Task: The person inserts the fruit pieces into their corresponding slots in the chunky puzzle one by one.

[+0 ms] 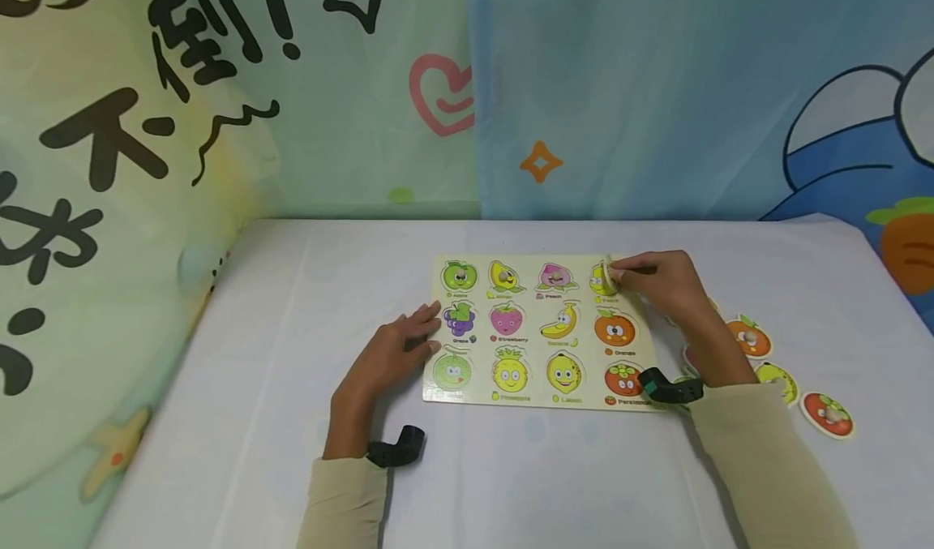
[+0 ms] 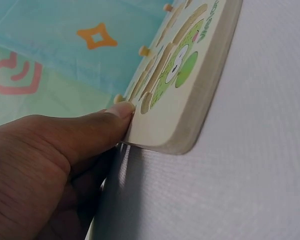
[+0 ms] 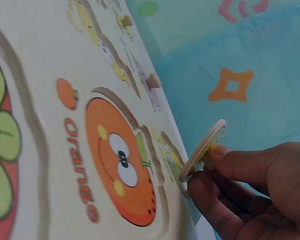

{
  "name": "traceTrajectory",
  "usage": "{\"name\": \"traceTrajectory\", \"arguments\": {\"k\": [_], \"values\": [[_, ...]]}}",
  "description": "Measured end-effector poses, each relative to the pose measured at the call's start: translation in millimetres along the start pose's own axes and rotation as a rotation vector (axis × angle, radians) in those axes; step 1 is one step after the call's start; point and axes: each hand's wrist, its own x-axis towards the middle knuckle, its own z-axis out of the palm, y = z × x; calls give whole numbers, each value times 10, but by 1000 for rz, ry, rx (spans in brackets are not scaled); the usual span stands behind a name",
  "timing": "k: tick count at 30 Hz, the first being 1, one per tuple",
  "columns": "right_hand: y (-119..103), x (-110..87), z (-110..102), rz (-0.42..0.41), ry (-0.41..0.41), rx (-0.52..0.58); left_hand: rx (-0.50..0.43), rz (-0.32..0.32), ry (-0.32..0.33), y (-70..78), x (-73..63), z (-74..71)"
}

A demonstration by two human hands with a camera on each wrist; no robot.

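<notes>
A wooden fruit puzzle board [image 1: 536,375] lies on the white table, with cartoon fruits in rows. My left hand [image 1: 390,350] rests at its left edge, fingers spread and touching the rim; in the left wrist view the thumb [image 2: 122,109] lies on the edge near a corner. At the upper right slot, my right hand [image 1: 664,285] pinches a thin round puzzle piece [image 3: 202,151] by its wooden knob. The piece is tilted on edge above a yellow-green fruit picture [image 3: 171,159], its printed face mostly turned away. Below that slot is the orange picture [image 3: 121,162].
Several loose fruit pieces lie right of the board, among them an orange piece [image 1: 750,336], a banana piece [image 1: 777,380] and a red persimmon piece [image 1: 827,416]. The right forearm partly covers others. Knobs [image 2: 145,51] stand up along the board's top row. A printed curtain [image 1: 620,87] hangs behind.
</notes>
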Motion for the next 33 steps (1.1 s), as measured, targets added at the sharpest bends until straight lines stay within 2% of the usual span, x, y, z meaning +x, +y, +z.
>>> {"name": "traceTrajectory", "arguments": {"k": [8,12,20,25,28,33], "values": [[-39,-7,53,-98,-6,-84,8,8,7,-2,-6,-6],[-67,4,81,-104,10,-136,2,9,5,-7,-11,-9],[-61,42,151,-82,11,-162,5,14,0,-3,1,-4],[-95,32,195,-125,17,-209,6,16,-4,-7,8,-6],[-117,18,215,-148,23,-232,3,24,-7,-4,8,-15],[-117,-4,211,-127,26,-225,3,55,-7,0,5,-19]]}}
